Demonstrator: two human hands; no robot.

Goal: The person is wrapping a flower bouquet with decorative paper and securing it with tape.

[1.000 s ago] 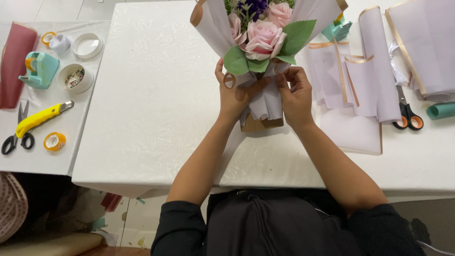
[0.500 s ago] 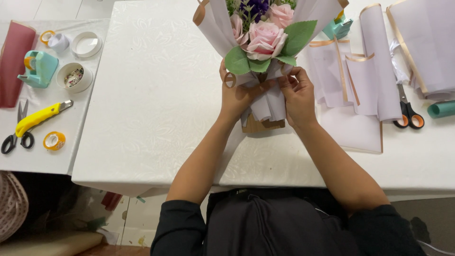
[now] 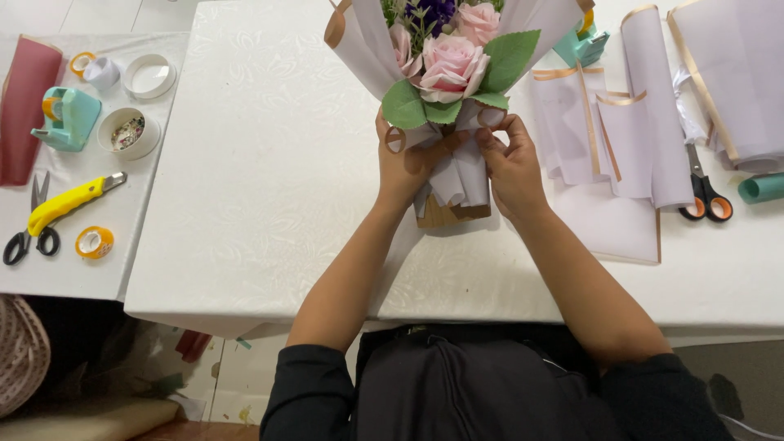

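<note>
The person wears a black long-sleeved top with both sleeves pushed up above the elbows, leaving the forearms bare. The fabric bunches in soft folds at each upper arm. A black garment of matching tone covers the torso and lap, with creases running down its centre. The left hand (image 3: pixel 406 159) and the right hand (image 3: pixel 512 159) are bare: no gloves, rings or watch show.

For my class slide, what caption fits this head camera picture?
Both hands, left hand and right hand, grip a wrapped flower bouquet on a white table.
</note>
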